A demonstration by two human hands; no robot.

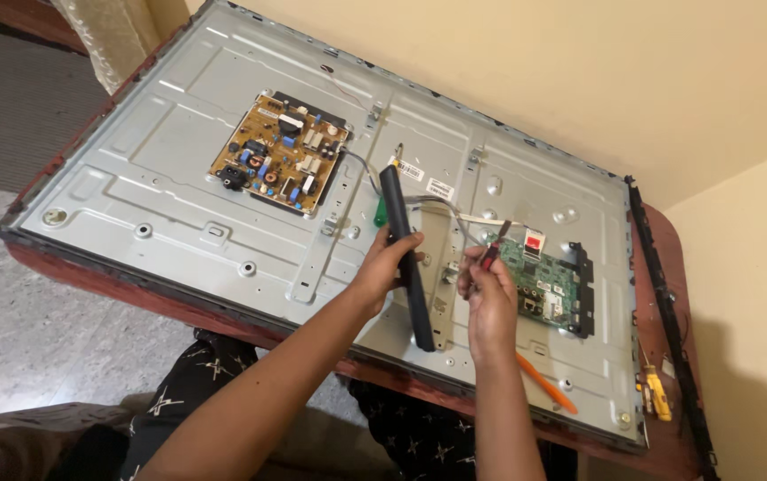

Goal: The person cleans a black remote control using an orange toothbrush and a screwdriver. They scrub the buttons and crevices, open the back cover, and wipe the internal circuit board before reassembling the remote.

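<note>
Left hand [389, 258]: fingers curled shut around the middle of a long black bar [405, 256], held just above the panel, its upper end pointing away from the person, its lower end near the panel's front edge.
Right hand [488, 298]: fingertips pinched together on a small red-and-black wire connector [491, 256]; thin wires run from it toward the bar.
Hands, relation: close together, not touching; the bar lies between them and slightly left.
Panel [178, 134]: large grey metal back of a flat screen, lying face down on a reddish-brown table [668, 450], filling most of it.
Yellow board [278, 153]: circuit board with many components, mounted at the panel's upper left, well apart from both hands.
Green board [543, 278]: smaller circuit board in a black frame, just beside the right hand.
Green screwdriver handle [381, 212]: on the panel, partly hidden behind the bar.
Orange pry tool [546, 383]: on the panel near the right forearm.
Yellow tool [657, 396]: at the table's right edge, beside a long black strip [664, 285].
</note>
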